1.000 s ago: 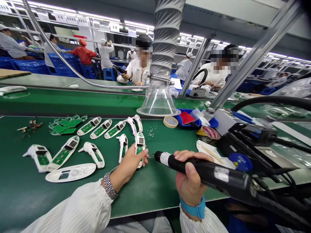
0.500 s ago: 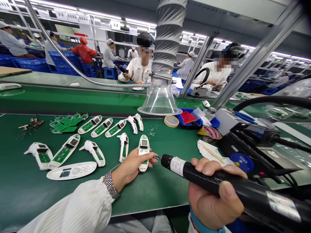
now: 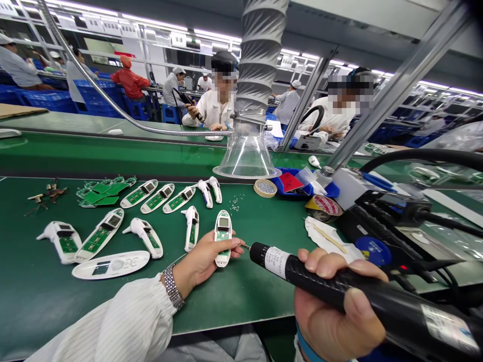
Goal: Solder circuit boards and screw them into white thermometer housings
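Observation:
My left hand (image 3: pixel 206 259) is closed around a white thermometer body (image 3: pixel 222 257), held upright just above the green mat. Its green circuit board and small grey display face me. My right hand (image 3: pixel 339 301) grips a black electric screwdriver (image 3: pixel 320 276) that lies across the palm, tip pointing left. The thin bit (image 3: pixel 245 246) ends at my left fingertips, beside the thermometer; whether it touches anything I cannot tell. To the left lie several more open thermometer bodies (image 3: pixel 100 236) and a white cover (image 3: pixel 111 265).
Loose screws (image 3: pixel 234 205) lie near a round dish of screws (image 3: pixel 264 188). Above hangs a clear suction hood (image 3: pixel 247 156). Green circuit boards (image 3: pixel 105 191) are piled back left. A blue tray (image 3: pixel 309 188) and black equipment (image 3: pixel 381 221) stand right. Co-workers sit beyond the green conveyor (image 3: pixel 113 156).
My right hand and the screwdriver have shifted slightly right and down. The left hand with the thermometer body is almost still. On the conveyor at the right, a small white part has moved left.

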{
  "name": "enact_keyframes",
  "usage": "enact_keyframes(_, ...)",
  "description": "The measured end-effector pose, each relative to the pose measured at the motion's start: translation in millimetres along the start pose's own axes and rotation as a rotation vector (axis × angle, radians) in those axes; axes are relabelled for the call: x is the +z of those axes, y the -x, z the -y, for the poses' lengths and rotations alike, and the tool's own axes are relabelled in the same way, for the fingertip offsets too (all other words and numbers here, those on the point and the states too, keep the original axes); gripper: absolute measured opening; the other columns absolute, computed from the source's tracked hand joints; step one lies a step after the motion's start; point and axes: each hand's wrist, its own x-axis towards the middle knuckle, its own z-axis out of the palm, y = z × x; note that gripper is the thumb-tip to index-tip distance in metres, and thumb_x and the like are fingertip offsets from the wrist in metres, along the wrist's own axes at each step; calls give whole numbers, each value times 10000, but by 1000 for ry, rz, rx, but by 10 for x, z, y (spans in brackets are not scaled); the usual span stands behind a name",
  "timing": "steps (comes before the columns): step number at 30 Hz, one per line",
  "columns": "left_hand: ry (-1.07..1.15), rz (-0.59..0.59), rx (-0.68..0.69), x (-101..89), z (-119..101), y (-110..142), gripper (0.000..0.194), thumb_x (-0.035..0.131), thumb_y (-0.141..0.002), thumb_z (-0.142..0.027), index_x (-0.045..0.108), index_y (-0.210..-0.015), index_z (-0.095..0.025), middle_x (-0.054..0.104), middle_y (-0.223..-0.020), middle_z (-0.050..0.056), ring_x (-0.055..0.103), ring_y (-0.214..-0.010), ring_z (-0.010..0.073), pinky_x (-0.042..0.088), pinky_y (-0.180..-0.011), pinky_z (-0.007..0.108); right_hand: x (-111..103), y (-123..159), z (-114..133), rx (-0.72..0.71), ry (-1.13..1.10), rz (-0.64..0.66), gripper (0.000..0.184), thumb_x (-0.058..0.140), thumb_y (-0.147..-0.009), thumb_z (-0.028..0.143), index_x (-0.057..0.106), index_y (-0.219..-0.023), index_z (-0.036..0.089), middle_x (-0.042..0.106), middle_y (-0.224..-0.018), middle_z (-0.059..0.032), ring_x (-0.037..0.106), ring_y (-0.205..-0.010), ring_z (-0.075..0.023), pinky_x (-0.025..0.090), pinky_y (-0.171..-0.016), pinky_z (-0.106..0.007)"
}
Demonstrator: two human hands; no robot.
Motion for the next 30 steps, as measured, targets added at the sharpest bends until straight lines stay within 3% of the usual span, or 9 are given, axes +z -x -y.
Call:
enact_keyframes(9, -2, 45, -14, -14, 23, -3, 288, 715, -668, -56, 545, -894, -113, 652, -703, 29, 616, -591, 88, 508, -564, 166, -10, -8, 53, 34, -27, -26, 175, 661, -736, 300, 581, -874, 228, 548, -625, 38, 479, -596, -131, 471, -676, -303)
enact_keyframes(16, -144, 200, -29, -21, -74, 31, 382, 788, -621, -169, 550, -911, -103, 653, -633, 42, 597, -522, 107, 475, -483, 184, -112, -66, 92, 206, -68, -202, 237, 685, -667, 346, 556, -821, 220, 485, -603, 49, 476, -592, -128, 493, -627, -291)
enact_keyframes(20, -228, 297, -7, -22, -72, 45, 365, 745, -689, -267, 537, -946, -113, 676, -855, 100, 618, -616, 123, 440, -438, 176, -170, -67, 125, 252, -69, -234, 251, 687, -658, 351, 544, -814, 216, 474, -610, 48, 478, -593, -127, 492, -619, -291)
enact_keyframes(22, -224, 287, -6, -22, -51, 46, 348, 707, -730, -314, 535, -955, -112, 657, -941, 110, 615, -645, 121, 423, -421, 174, -189, -56, 156, 215, -50, -199, 246, 687, -671, 353, 551, -829, 220, 479, -606, 47, 477, -593, -132, 490, -626, -297)
enact_keyframes(27, -289, 280, -66, -26, 48, 36, 363, 697, -729, -356, 503, -940, -133, 614, -670, 7, 562, -512, 96, 390, -412, 178, -169, -16, 281, 24, 35, -114, 233, 700, -709, 344, 561, -868, 246, 491, -616, 45, 447, -589, -141, 464, -667, -308)
enact_keyframes(30, -359, 304, -117, -18, 108, 50, 381, 698, -708, -380, 487, -921, -146, 599, -628, -13, 531, -464, 86, 374, -400, 181, -112, -8, 314, -115, 109, -64, 218, 689, -744, 337, 554, -891, 247, 505, -626, 40, 413, -575, -151, 431, -676, -322)
